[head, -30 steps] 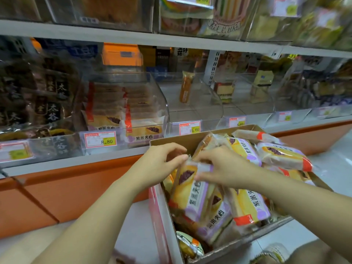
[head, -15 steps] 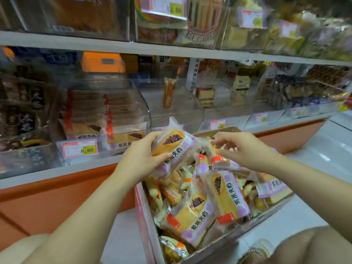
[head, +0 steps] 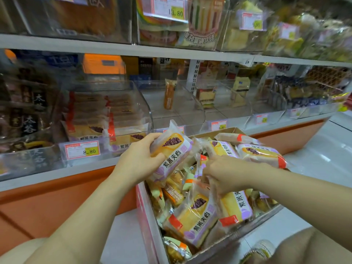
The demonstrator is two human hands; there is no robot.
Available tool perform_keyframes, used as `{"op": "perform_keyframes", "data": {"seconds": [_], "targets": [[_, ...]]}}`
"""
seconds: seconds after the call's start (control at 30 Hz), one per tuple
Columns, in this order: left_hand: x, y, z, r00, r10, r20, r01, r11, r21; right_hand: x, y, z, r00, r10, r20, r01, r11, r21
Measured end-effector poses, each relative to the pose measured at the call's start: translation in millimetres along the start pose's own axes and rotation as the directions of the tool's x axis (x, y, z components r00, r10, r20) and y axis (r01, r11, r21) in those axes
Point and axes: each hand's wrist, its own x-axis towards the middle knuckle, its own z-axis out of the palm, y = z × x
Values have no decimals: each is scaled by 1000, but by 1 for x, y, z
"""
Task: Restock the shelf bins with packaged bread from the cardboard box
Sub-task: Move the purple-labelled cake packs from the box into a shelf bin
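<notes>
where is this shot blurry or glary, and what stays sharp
Head view, centre: sharp on the bread pack in the left hand and on the 8.80 price tag; head view, upper right: the shelf packs smear into blur; head view, middle shelf: the clear bin walls carry hazy reflections.

Head-worn view, forward and down, close over cardboard box [head: 203, 253] and shelf [head: 122, 49]

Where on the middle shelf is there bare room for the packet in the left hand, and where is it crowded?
Bare floor: the clear bin right of the 8.80 bin, holding only one upright orange packet; also the next bin rightward, in front of a cake packet. Crowded: the 8.80 bin, the dark-packet bin left of it, and the cardboard box.
</notes>
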Motion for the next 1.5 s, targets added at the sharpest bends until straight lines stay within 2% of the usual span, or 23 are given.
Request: {"op": "perform_keyframes", "data": {"seconds": [0.1, 0.17, 0.23, 0.3, 0.37, 0.43, 0.6, 0.73, 0.87, 0.9, 0.97, 1.03, 1.07, 1.17, 1.3, 1.4, 1.5], "targets": [[-2, 1, -3, 1000, -7, -4, 7, 1000, -18, -5, 3, -13, 999, -30, 19, 29, 999, 43], [-1, -1, -3, 1000, 2, -2, -2, 1000, -9, -14, 5, -30, 999, -22, -36, 27, 990, 137], [0, -4, -3, 1000, 27, 10, -27, 1000, 0, -22, 6, -47, 986, -4, -170, 52, 959, 280], [0, -5, -3, 997, 64, 38, -63, 998, -19, -24, 4, -58, 941, 32, -338, 109, 914, 391], [-2, -1, -2, 992, 110, 69, -106, 993, -54, -19, 1, -61, 895, 78, -439, 158, 865, 477], [-3, 2, -1, 986, 147, 84, -137, 984, -117, -10, -2, -58, 869, 132, -477, 183, 809, 558], [1, 1, -3, 979, 172, 109, -132, 945, -299, 2, -4, -54, 851, 242, -466, 186, 691, 699], [2, 4, -9, 989, 114, 95, -37, 808, -588, 7, -2, -57, 790, 319, -523, 229, 638, 735], [4, -1, -27, 994, 83, 77, 9, 622, -783, 10, -3, -68, 660, 452, -600, 262, 610, 748], [4, -4, -32, 994, 93, 55, -16, 627, -779, 12, -5, -72, 622, 473, -624, 286, 605, 743], [1, -7, -41, 995, 104, 0, -81, 771, -632, 18, -13, -82, 553, 494, -670, 333, 606, 722], [-3, -9, -47, 992, 113, -60, -128, 888, -441, 28, -25, -91, 524, 487, -699, 384, 597, 704], [-4, -11, -50, 990, 106, -98, -137, 906, -401, 33, -32, -96, 527, 476, -704, 410, 584, 701], [-3, -26, -73, 970, 70, -231, -147, 930, -336, 53, -50, -110, 543, 415, -730, 466, 574, 673], [-7, -48, -112, 924, 31, -382, -115, 973, -199, 84, -72, -133, 640, 214, -738, 498, 616, 610], [-7, -62, -128, 894, 16, -448, -59, 995, -81, 112, -88, -149, 696, 80, -713, 486, 679, 550], [-3, -77, -137, 866, 2, -500, -4, 1000, -3, 140, -99, -159, 704, 39, -709, 503, 677, 537]]}}
